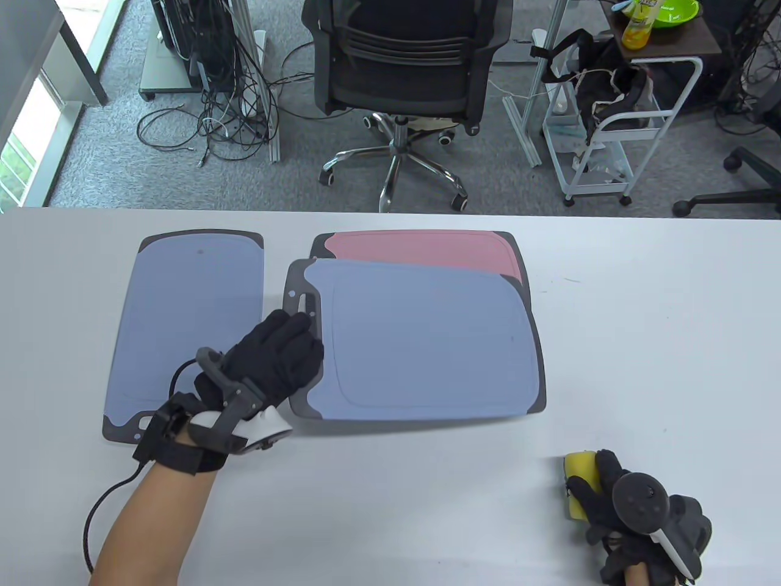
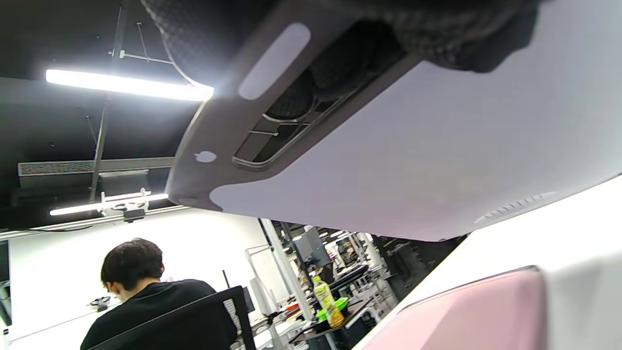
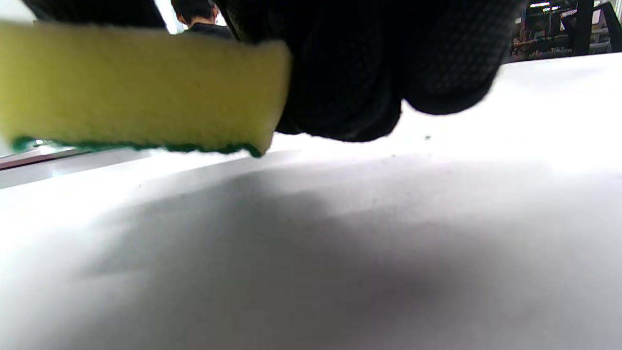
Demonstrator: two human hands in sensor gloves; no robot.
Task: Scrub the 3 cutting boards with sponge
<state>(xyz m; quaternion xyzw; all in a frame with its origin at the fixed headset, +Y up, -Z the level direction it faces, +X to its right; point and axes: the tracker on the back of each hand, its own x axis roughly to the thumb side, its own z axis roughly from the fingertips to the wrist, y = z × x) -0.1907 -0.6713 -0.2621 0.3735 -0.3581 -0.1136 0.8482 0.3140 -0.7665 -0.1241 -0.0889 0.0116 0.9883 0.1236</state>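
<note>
We wear black knitted sensor gloves on both hands. Our left hand [image 1: 277, 360] carries a white-and-grey tracker with a dark ring, a black wrist strap and a black cable trailing along the forearm. Our right hand [image 1: 616, 506] bears a dark round-headed tracker with a white handle.

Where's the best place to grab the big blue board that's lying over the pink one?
Probably the grey handle end with the slot, from the left. The left hand already grips there, lifting the blue board; the pink board lies underneath.
</note>
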